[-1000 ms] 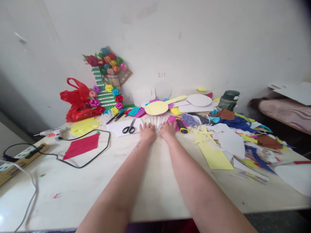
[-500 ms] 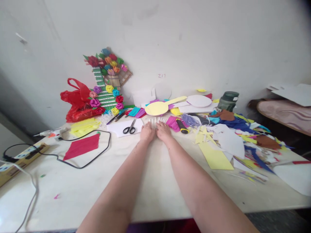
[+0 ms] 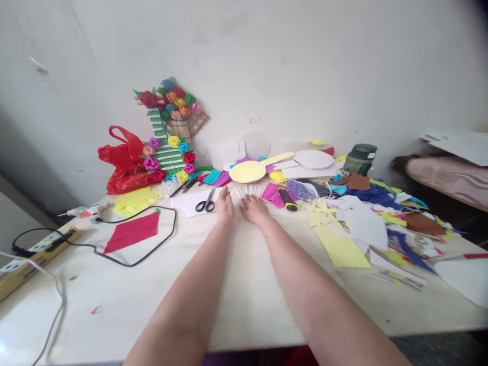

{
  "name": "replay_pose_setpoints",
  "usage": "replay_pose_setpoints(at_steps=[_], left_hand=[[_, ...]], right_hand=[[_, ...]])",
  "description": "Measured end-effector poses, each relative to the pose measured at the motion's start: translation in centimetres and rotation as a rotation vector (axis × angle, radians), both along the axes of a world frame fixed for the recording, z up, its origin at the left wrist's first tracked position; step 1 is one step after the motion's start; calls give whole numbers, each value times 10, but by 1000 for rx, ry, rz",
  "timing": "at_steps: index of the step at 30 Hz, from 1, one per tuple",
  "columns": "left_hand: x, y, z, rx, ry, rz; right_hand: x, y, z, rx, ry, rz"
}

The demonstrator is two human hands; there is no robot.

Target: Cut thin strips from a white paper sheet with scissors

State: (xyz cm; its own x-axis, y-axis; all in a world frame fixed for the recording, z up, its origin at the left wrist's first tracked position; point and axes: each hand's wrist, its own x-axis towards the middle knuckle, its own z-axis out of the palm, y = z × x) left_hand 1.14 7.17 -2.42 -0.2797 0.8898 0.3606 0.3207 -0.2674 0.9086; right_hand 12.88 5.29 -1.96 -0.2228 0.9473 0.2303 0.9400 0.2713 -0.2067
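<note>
Several short, thin white pieces [image 3: 256, 191] lie in a row at the middle of the table; whether they are sticks or paper strips I cannot make out. My right hand [image 3: 254, 208] rests palm down with its fingers spread at their near ends. My left hand [image 3: 224, 206] is turned on its side to the left of them, fingers stretched out, holding nothing. Just left of that hand, black-handled scissors [image 3: 206, 204] lie on a white sheet [image 3: 183, 204]. A yellow paddle-shaped cutout [image 3: 247, 172] lies behind the hands.
A black-and-yellow cutter [image 3: 287, 199] lies right of my hands beside pink paper [image 3: 271, 195]. Paper scraps [image 3: 362, 223] and a green bottle [image 3: 359, 159] fill the right. Leftward are red paper [image 3: 133, 232], a black cable [image 3: 129, 265], a power strip [image 3: 38, 262] and a flower craft [image 3: 170, 132].
My left hand has moved a little left, away from the white pieces, and turned onto its side. My right hand stays on the table at the pieces.
</note>
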Motion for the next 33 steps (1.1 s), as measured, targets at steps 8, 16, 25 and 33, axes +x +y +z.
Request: replay_pose_setpoints(at_steps=[8,16,25,33], left_hand=[[-6,-6,7,-41,-275,81],[-6,-18,7,-124,74,26],[-11,-37,26,-152,496,441],[-10,-29,9,-314,687,323]], right_hand=[[-4,-2,2,-59,-25,11],[-9,-3,2,-111,-35,21],[-4,4,3,204,111,-70],[-3,11,1,305,389,-292]])
